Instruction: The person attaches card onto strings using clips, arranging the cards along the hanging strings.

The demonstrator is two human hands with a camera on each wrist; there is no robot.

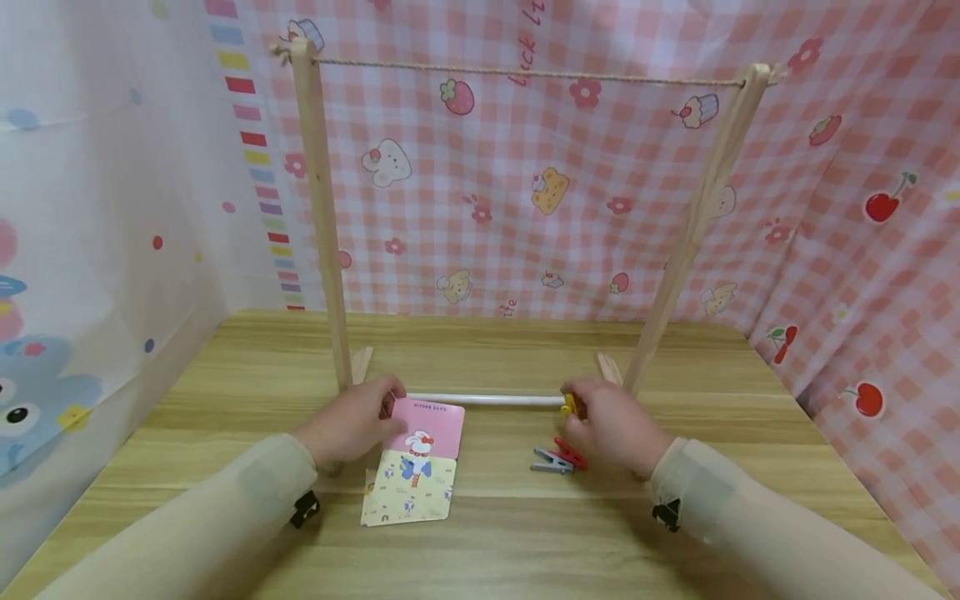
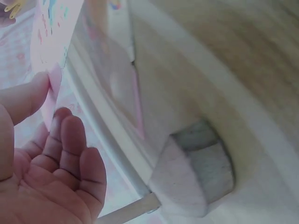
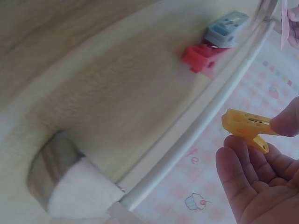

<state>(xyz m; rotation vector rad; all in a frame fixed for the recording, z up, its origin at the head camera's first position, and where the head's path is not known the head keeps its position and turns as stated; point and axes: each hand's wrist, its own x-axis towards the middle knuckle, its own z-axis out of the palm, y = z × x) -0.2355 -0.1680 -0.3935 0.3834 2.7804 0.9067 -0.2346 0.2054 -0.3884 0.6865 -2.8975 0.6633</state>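
Reads "luck" in red, sideways, on the checked cloth (image 1: pixel 480 158), upper centre of the head view, and "fe" near the centre; shows "fe" mid-frame in the right wrist view. Bears lettering (image 1: pixel 431 407), too small to read, along the top of the card (image 1: pixel 414 462).

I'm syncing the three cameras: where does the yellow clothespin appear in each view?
Head: the yellow clothespin is right of centre, low, in the right hand.
Left wrist: small, in the top left corner.
Right wrist: right of centre.
Shared landmark: the white rod.
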